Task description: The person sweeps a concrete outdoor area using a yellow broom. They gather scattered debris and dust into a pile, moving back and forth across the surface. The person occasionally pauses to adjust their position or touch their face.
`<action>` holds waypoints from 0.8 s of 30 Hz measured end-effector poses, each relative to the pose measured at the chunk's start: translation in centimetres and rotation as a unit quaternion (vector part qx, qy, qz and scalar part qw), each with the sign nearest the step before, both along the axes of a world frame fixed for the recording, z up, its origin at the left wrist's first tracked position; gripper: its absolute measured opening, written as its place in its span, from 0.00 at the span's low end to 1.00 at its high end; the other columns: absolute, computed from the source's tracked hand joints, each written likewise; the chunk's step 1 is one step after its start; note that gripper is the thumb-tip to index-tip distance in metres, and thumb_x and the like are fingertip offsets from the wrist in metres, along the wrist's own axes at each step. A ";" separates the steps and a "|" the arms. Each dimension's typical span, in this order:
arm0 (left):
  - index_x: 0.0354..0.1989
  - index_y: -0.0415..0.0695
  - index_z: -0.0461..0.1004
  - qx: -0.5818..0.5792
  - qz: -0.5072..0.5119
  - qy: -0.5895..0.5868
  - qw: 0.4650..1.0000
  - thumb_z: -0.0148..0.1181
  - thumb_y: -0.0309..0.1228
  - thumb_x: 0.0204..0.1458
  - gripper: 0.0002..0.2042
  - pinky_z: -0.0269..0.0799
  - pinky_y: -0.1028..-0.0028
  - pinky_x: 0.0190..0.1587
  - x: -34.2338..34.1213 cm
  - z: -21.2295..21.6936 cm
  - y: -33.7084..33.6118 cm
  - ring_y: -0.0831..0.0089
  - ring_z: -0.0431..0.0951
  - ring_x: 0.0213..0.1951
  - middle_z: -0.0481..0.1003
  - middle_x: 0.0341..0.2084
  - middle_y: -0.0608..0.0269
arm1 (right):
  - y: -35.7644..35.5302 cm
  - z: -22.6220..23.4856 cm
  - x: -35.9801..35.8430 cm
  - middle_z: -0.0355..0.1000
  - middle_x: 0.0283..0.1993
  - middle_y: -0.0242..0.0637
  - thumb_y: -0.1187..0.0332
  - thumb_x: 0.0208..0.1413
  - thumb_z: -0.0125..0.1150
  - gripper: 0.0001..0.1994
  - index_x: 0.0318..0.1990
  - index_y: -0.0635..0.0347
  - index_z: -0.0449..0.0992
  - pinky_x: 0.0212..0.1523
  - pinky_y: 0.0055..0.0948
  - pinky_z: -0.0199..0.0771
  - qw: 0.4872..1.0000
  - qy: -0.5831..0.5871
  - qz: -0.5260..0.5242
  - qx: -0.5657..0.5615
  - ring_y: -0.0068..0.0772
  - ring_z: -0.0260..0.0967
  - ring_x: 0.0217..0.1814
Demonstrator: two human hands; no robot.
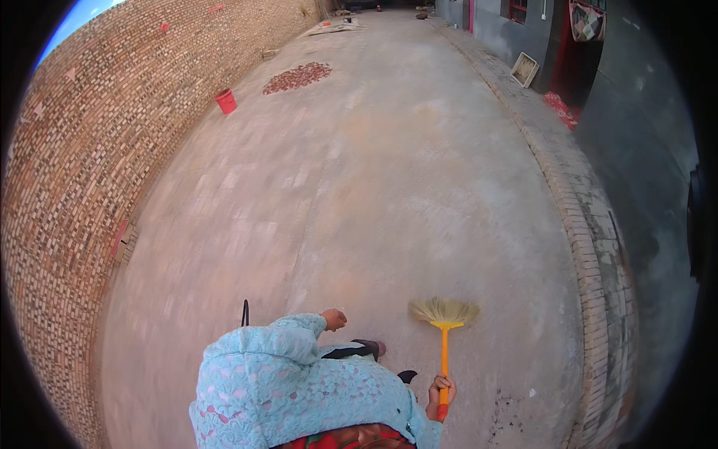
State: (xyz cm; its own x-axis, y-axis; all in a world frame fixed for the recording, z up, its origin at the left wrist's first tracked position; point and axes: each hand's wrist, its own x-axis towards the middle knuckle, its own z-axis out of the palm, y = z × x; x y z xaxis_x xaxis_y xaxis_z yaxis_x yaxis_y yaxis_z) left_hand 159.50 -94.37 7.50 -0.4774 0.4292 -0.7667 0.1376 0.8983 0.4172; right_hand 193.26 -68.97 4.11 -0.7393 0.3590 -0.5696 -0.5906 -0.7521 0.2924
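Note:
A broom (444, 337) with a yellow-orange handle and a fanned, straw-coloured head is in my right hand (441, 392). My fingers wrap round the handle near its red end, and the bristles point away from me, over the concrete. In front of my body, my left hand (335, 319) is loosely curled with nothing seen in it. It comes out of a light blue lace sleeve (299, 329). Dark scattered bits (508, 410) lie on the ground to the right of the broom handle.
A brick wall (97, 150) runs along the left. Near it stand a red bucket (226, 101) and a spread of reddish pieces (298, 77). A raised brick-edged step (572, 202) borders the right, with a pale tray (525, 69) leaning by the grey building wall (636, 112).

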 end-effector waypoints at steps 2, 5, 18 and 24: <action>0.38 0.48 0.69 0.003 -0.005 0.002 1.000 0.49 0.35 0.40 0.15 0.69 0.73 0.22 -0.1 0.0 0.0 0.73 0.74 0.24 0.73 0.26 0.61 | -1.1 -0.6 2.7 0.56 0.24 0.37 0.78 0.43 0.42 0.09 0.34 0.72 0.55 0.15 0.14 0.61 0.996 0.029 -0.067 -0.050 0.19 0.58 0.17; 0.36 0.47 0.71 0.004 -0.027 0.018 0.999 0.48 0.34 0.39 0.14 0.69 0.73 0.24 0.5 -0.6 -0.5 0.72 0.74 0.23 0.73 0.24 0.60 | -3.5 0.9 7.0 0.54 0.24 0.37 0.78 0.43 0.42 0.10 0.34 0.72 0.54 0.15 0.14 0.61 0.993 0.013 -0.110 -0.027 0.20 0.58 0.17; 0.34 0.43 0.71 0.032 -0.105 0.030 0.994 0.49 0.31 0.38 0.13 0.69 0.74 0.28 3.3 -1.6 2.3 0.71 0.74 0.21 0.73 0.26 0.57 | -9.9 8.7 21.8 0.53 0.21 0.31 0.81 0.41 0.41 0.04 0.27 0.64 0.57 0.29 0.18 0.57 0.974 0.023 -0.212 -0.075 0.22 0.54 0.25; 0.13 0.43 0.67 0.116 -0.063 0.081 0.988 0.45 0.30 0.35 0.07 0.64 0.69 0.21 5.4 -2.5 0.3 0.69 0.69 0.13 0.68 0.09 0.59 | -10.5 15.1 24.2 0.52 0.22 0.32 0.85 0.39 0.38 0.07 0.24 0.62 0.59 0.35 0.22 0.53 0.914 0.162 -0.293 -0.229 0.26 0.53 0.29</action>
State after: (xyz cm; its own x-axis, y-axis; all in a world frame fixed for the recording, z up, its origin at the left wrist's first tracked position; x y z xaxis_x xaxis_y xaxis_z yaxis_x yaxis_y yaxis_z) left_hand 164.95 -94.08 4.96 -0.5175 0.6484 -0.5584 0.3253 0.7526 0.5725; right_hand 217.46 -79.45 19.25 -0.6531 0.5261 -0.5447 -0.6795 -0.0896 0.7282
